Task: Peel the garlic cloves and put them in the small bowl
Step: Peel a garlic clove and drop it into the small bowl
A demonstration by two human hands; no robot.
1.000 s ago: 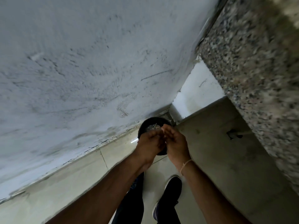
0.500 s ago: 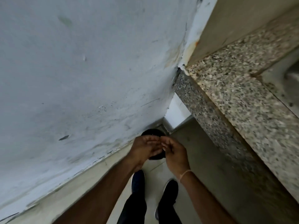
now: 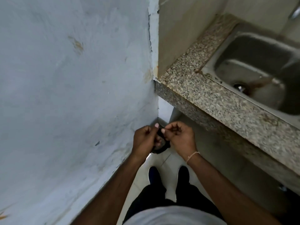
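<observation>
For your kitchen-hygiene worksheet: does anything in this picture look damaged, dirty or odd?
Yes. The sink has rusty brown streaks around its drain, and the wall is scuffed and stained. Nothing looks spilled.

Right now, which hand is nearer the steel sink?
Right. The right hand is on the counter side, below and left of the sink in the head view; the left hand sits further away, beside the wall.

Pale blue-grey wall [image 3: 73, 95], speckled granite counter [image 3: 219, 101], dull steel sink [image 3: 253, 62], black shoes [image 3: 153, 175].
</observation>
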